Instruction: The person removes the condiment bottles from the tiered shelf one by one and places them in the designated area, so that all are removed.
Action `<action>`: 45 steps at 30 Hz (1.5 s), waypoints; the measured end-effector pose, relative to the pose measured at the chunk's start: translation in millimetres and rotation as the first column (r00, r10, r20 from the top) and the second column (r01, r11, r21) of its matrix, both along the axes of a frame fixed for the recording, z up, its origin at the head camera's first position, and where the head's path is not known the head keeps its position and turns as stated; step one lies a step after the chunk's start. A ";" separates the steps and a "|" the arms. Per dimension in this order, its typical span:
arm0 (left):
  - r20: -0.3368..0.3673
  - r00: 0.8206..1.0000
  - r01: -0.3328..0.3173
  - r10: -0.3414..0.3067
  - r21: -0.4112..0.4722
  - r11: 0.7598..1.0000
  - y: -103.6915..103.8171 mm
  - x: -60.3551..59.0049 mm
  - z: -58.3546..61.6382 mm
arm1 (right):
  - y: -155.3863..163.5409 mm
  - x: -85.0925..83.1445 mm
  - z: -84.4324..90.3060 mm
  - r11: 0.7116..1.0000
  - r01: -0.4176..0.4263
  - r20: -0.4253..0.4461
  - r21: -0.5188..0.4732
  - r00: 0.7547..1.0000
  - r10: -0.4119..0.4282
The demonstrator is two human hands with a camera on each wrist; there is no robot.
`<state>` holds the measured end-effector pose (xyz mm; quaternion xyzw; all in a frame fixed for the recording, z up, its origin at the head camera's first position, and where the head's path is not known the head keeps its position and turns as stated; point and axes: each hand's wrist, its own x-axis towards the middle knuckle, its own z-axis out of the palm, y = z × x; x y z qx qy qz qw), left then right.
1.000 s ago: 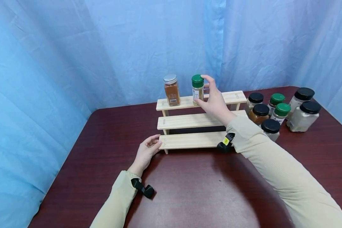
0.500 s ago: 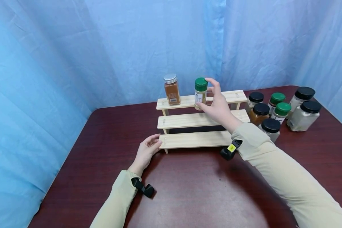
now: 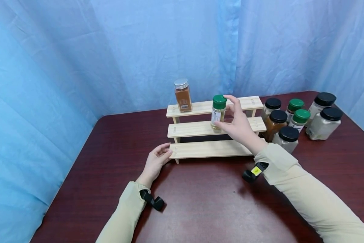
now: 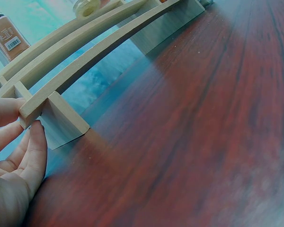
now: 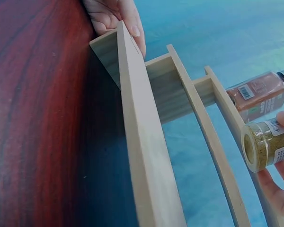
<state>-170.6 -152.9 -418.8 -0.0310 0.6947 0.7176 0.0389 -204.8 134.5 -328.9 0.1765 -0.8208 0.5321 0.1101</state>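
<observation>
A three-step wooden rack [image 3: 200,150] stands on the dark red table [image 3: 200,202]. My right hand [image 3: 237,125] grips a green-lidded spice jar [image 3: 218,111], upright over the middle step [image 3: 188,129]; the right wrist view shows the jar [image 5: 270,146] from below with fingertips [image 5: 279,189] under it. A silver-lidded jar of orange spice [image 3: 183,95] stands on the top step at the left, also seen as the orange jar [image 5: 260,94]. My left hand [image 3: 156,161] rests against the left end of the bottom step, its fingers [image 4: 33,156] touching the rack's foot [image 4: 61,123].
Several jars with black and green lids [image 3: 297,119] crowd the table right of the rack. Blue curtain [image 3: 109,50] hangs close behind and to the left. Bare tabletop [image 3: 206,209] lies in front of the rack.
My right hand has carried the green-lidded jar down and to the right, from the top step to above the middle step. The left hand has stayed at the rack's end.
</observation>
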 end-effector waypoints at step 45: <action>-0.014 1.000 0.011 -0.011 -0.006 1.000 -1.0 1.0 0.2 | 102.4 76.0 -13.5 0.998 0.063 -0.120 -0.011 0.991 -0.064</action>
